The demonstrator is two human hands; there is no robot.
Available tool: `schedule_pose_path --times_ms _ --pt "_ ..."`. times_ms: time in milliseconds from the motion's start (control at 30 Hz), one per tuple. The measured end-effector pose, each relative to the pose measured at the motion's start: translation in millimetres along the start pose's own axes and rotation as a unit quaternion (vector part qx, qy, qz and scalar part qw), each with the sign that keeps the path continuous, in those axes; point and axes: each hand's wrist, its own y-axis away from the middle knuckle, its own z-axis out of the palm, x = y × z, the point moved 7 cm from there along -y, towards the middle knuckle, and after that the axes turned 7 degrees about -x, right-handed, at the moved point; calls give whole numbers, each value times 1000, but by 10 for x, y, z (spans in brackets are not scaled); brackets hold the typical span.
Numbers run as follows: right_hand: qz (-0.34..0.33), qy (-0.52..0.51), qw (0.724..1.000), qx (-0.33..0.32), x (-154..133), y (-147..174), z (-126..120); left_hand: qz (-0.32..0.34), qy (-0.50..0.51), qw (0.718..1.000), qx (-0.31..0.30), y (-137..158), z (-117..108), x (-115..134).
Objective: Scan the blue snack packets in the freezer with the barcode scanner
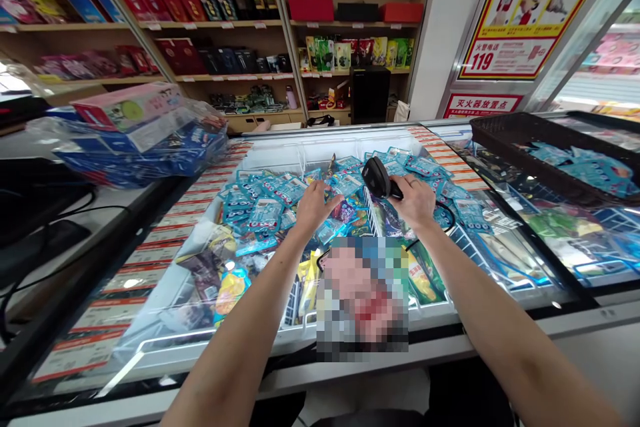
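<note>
Shelves [215, 25] ran behind the glass surface [170, 310], blue packets [267, 213] strewn on it; I had a scanner [377, 177] in the right hand [417, 202], head slanting left, left hand [315, 207] kinda spread beside some packets.

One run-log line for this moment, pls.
left hand: by blue packets, thumb spread | right hand: gripping black scanner | packets: scattered across freezer | brown basket: right side, more packets inside

Pink object [367, 290] pixelated; packet lettering [265, 215] blurred
</note>
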Motion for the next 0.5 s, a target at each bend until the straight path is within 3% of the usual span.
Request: schedule_pose_path --times_ms 233,400,500 --pt "-26 -8 999 -20 -29 0 24 -23 87 996 -24 -43 91 -191" --pt "-55 -8 998 -35 -68 1 40 -58 278 954 92 40 -46 -410" --pt "-76 -5 996 -44 -105 8 43 -73 343 928 124 69 -86 -458"
